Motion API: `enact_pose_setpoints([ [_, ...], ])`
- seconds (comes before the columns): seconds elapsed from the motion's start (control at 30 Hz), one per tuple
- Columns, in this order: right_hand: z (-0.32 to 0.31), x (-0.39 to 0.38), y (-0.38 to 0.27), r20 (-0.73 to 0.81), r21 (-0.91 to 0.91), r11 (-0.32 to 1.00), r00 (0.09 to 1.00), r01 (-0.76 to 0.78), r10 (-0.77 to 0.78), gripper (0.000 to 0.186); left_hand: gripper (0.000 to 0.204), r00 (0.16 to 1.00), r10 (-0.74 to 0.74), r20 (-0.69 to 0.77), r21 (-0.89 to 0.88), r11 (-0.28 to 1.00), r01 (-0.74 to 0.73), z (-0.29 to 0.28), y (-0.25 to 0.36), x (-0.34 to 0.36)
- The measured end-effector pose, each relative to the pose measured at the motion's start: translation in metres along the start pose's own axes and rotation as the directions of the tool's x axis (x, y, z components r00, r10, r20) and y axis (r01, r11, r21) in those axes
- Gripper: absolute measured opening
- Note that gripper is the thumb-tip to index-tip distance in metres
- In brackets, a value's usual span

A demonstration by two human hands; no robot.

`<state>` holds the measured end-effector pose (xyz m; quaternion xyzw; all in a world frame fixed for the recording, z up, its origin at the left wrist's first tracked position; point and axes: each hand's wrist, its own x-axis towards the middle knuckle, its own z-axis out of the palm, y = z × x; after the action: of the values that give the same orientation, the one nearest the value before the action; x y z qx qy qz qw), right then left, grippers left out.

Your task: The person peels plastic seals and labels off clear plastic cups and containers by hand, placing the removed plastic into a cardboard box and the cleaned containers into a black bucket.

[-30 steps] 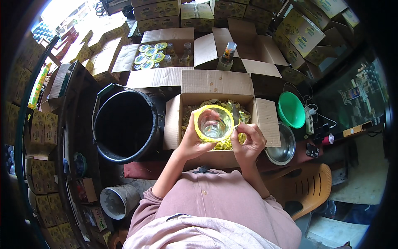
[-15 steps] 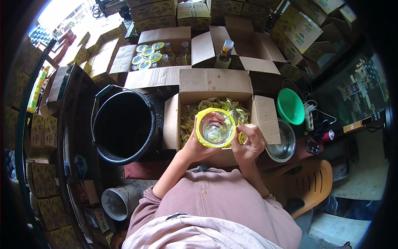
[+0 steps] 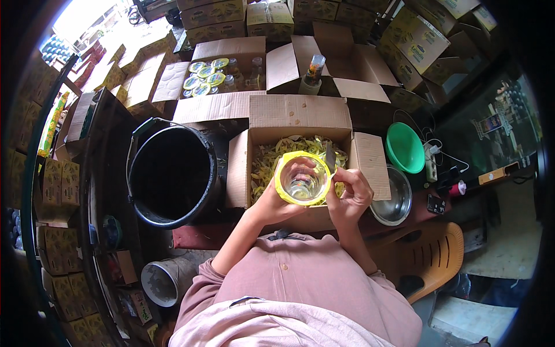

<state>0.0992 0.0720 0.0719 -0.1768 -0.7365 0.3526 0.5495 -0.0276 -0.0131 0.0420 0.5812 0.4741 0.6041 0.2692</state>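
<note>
My left hand (image 3: 270,203) is wrapped round a clear cup (image 3: 302,186) whose rim carries a yellow film edge. The cup is tilted so that I look down into it. My right hand (image 3: 351,194) pinches a small dark blade (image 3: 330,155) against the right side of the yellow rim; its lower end is hidden by the fingers. Both hands are over the near edge of an opened cardboard box (image 3: 300,110). Yellow strips (image 3: 266,159) lie heaped inside that box, under the cup.
A black bucket (image 3: 134,173) stands left of the box. To its right are a green bowl (image 3: 406,147) and a metal bowl (image 3: 403,202). Behind, another carton (image 3: 219,107) holds yellow-lidded cups (image 3: 205,78) and bottles. An orange chair (image 3: 436,254) is at my right.
The cup has turned slightly in my left hand. The blade at its right rim now stands more upright and shows more clearly. My right hand has shifted a little to the right.
</note>
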Motion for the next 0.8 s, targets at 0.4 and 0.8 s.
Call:
enact_pose_setpoints([
  [0.4, 0.005, -0.008, 0.014, -0.135, 0.137, 0.957, 0.952, -0.255, 0.273, 0.020, 0.068, 0.964, -0.194, -0.182, -0.549, 0.833, 0.064, 0.003, -0.012, 0.001],
  [0.8, 0.015, -0.005, -0.006, -0.003, -0.147, 0.989, 1.000, 0.030, -0.031, 0.021, 0.065, 0.977, -0.052, -0.205, -0.380, 0.925, -0.031, 0.009, -0.007, 0.002],
])
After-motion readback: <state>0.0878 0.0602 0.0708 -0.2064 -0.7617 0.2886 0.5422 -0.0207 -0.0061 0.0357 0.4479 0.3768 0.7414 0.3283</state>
